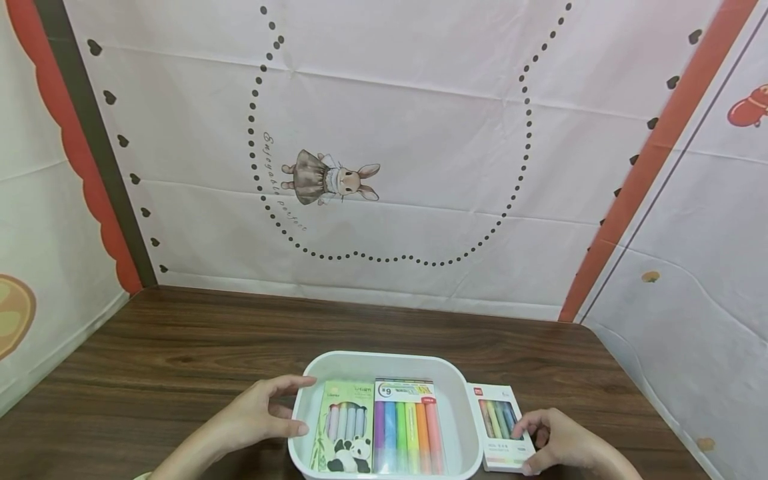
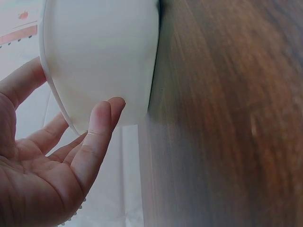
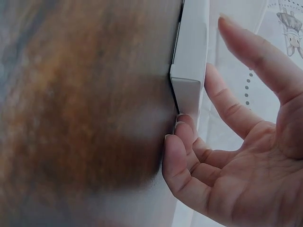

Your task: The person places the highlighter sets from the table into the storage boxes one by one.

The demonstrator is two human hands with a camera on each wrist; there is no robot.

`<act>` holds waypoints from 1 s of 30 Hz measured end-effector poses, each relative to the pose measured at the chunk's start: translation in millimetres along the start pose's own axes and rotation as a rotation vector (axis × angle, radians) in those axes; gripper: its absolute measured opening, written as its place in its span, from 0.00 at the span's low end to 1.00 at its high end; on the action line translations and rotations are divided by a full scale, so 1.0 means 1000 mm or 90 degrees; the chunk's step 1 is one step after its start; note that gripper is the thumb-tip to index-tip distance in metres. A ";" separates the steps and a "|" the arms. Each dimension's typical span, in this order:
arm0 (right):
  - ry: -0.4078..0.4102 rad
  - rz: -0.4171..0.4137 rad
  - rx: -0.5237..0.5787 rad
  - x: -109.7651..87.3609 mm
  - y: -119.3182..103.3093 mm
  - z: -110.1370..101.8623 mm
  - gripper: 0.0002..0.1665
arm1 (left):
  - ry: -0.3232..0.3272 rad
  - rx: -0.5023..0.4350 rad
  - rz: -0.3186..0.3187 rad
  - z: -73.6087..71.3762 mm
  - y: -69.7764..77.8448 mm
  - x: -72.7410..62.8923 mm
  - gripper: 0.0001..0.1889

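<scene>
A white plastic bin (image 1: pixel 459 393) with rounded corners stands on the table. Inside lie a green panda-print box of pens (image 1: pixel 349 393) and, to its right, a pack of thick coloured pens (image 1: pixel 399 427). My left hand (image 1: pixel 264 412) holds the bin's left side, thumb and index finger over the rim, other fingers curled along the outer wall (image 2: pixel 102 56). Against the bin's right side lies a white box of coloured pens (image 1: pixel 498 455) with a window. My right hand (image 1: pixel 561 437) grips its right edge; the lower fingers (image 3: pixel 175 156) curl at the side by the tabletop.
The dark wood table (image 1: pixel 198 360) extends behind and to both sides of the bin. A white printed cloth (image 1: pixel 420 167) with a rabbit figure hangs at the back, and more cloth borders the left and right sides.
</scene>
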State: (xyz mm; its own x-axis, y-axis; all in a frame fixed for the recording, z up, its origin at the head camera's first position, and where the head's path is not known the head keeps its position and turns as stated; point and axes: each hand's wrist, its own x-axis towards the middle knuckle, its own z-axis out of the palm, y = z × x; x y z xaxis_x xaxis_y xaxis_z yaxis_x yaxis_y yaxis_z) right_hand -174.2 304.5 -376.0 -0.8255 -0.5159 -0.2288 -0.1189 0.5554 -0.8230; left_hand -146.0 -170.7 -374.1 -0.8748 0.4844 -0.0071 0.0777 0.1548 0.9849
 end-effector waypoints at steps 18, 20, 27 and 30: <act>0.020 0.029 -0.046 -0.001 -0.003 0.005 0.24 | 0.004 0.011 -0.002 -0.001 0.000 -0.001 0.39; 0.024 0.030 -0.051 -0.001 -0.003 0.005 0.24 | 0.003 0.011 -0.003 0.000 0.000 -0.001 0.39; 0.040 0.034 -0.068 -0.003 -0.003 0.005 0.23 | 0.001 0.007 -0.001 0.000 -0.001 0.000 0.39; 0.056 0.046 -0.079 -0.004 -0.005 0.005 0.23 | 0.000 0.006 0.001 0.000 -0.001 0.000 0.38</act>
State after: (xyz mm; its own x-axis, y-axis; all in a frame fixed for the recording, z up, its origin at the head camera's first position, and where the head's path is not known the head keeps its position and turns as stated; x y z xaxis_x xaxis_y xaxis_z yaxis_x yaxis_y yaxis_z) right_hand -167.1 300.5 -374.0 -0.8789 -0.4154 -0.2344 -0.1200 0.6682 -0.7342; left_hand -146.4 -171.0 -375.1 -0.8749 0.4843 -0.0060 0.0830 0.1621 0.9833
